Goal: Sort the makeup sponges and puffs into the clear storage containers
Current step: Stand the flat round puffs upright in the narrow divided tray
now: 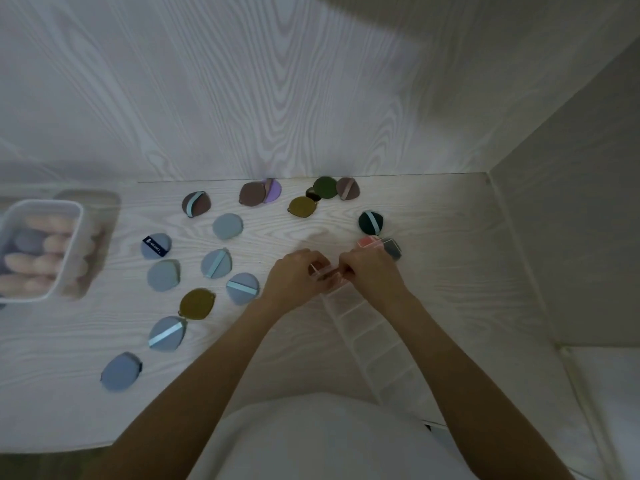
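At frame centre, a clear divided case (367, 327) is gripped at its far end by left hand (294, 277) and right hand (372, 273), fingers curled, puffs (216, 263) scattered left, sponge tub (41, 249) at left edge.

We see a pale wood-grain table (433, 237) carrying scattered round puffs: blue ones (163, 274) at left, mustard ones (196, 304), brown ones (196, 204) and a green one (325, 187) by the wall. A clear bin of sponges (40, 249) sits at far left, and a long clear divided organizer (377, 344) lies at right.
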`<action>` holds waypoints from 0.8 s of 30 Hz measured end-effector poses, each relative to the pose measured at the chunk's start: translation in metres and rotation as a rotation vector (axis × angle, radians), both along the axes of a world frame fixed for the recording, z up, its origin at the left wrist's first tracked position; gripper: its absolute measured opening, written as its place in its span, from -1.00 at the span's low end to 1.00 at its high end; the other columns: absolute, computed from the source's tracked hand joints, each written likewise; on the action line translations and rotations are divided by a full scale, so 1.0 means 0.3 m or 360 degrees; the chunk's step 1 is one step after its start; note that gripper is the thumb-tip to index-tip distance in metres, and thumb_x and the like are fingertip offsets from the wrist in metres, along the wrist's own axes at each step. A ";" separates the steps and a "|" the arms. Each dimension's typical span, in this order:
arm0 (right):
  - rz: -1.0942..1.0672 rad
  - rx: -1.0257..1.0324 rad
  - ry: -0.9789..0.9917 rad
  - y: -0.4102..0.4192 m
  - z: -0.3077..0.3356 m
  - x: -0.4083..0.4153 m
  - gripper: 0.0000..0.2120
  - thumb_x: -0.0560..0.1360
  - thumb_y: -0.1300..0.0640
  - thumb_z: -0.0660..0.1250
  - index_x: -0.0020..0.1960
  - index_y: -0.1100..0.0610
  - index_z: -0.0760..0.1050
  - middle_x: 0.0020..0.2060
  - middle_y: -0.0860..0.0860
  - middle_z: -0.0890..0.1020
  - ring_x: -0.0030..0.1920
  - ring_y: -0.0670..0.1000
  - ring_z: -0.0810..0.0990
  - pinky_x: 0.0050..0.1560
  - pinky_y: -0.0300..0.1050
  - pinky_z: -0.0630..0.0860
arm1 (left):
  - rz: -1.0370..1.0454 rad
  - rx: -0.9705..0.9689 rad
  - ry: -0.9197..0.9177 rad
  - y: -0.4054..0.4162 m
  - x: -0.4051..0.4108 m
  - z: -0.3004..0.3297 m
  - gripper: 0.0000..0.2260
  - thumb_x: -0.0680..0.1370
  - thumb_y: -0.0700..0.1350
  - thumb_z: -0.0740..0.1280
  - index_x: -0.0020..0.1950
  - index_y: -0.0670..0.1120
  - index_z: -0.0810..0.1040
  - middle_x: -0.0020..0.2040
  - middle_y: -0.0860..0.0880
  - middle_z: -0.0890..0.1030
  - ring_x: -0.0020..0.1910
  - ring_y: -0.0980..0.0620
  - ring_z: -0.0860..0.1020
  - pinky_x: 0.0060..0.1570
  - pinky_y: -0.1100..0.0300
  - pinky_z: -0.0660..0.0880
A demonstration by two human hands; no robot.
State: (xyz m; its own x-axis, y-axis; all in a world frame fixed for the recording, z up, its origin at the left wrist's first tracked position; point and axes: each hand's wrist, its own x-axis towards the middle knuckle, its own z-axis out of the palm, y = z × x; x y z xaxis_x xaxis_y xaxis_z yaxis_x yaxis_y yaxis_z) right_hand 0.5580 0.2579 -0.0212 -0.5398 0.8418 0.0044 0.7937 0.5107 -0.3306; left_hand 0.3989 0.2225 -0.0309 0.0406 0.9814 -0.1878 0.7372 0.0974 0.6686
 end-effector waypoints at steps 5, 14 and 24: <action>-0.0094 -0.0196 0.0247 0.032 0.056 0.058 -0.93 0.43 0.26 0.40 -0.13 0.19 0.66 -0.25 0.06 0.68 -0.26 0.00 0.58 -0.19 -0.23 0.41 | -0.0022 0.0038 0.0044 0.006 0.005 -0.018 -0.77 0.37 0.02 0.48 -0.06 -0.05 0.61 -0.13 -0.01 0.61 -0.19 0.04 0.56 -0.23 0.22 0.41; -0.0831 -0.0313 -0.0480 0.232 -0.036 0.135 -0.59 0.40 -0.21 0.34 -0.06 0.15 0.57 -0.13 0.11 0.63 0.04 0.15 0.48 0.06 -0.02 0.30 | -0.0155 0.0083 0.0084 0.007 0.063 -0.020 -0.78 0.39 0.03 0.45 -0.03 -0.03 0.60 -0.12 0.04 0.58 -0.18 0.07 0.54 -0.18 0.20 0.45; -0.0826 -0.0559 0.0208 0.246 -0.048 0.128 -0.75 0.37 0.13 0.47 0.04 0.10 0.61 -0.01 0.05 0.67 0.00 0.05 0.59 0.14 -0.01 0.45 | -0.0159 0.0153 0.0128 0.007 0.071 -0.025 -0.74 0.39 0.06 0.44 0.03 0.03 0.55 -0.06 0.10 0.55 -0.19 0.12 0.53 -0.24 0.23 0.44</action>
State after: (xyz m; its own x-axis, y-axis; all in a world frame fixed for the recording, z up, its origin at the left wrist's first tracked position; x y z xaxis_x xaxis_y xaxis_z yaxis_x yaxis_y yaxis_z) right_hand 0.5964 0.3316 -0.0357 -0.0751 0.9567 -0.2812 0.8502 -0.0859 -0.5194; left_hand 0.4203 0.2246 -0.0382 0.1276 0.9868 -0.0998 0.7914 -0.0407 0.6099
